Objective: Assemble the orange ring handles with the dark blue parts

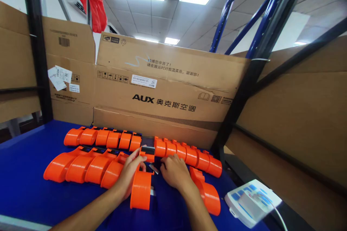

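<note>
My left hand [131,169] is closed around an orange plastic piece [141,189] with a wide ring-shaped end hanging down and a dark grey strip at its top. My right hand [175,171] is just to the right, over the blue tabletop, with fingers curled downward; its fingertips are partly hidden, and what they hold cannot be made out. Between the hands lies a small thin light-grey strip [154,168]. A similar orange piece [208,193] lies beside my right wrist.
Similar orange pieces stand in a back-left row [103,138], a back-right row [187,153] and a front-left row [81,168] on the blue table [24,162]. A white device with blue keys [251,202] and a cable sits at right. Cardboard [162,94] and dark posts [235,104] enclose the table.
</note>
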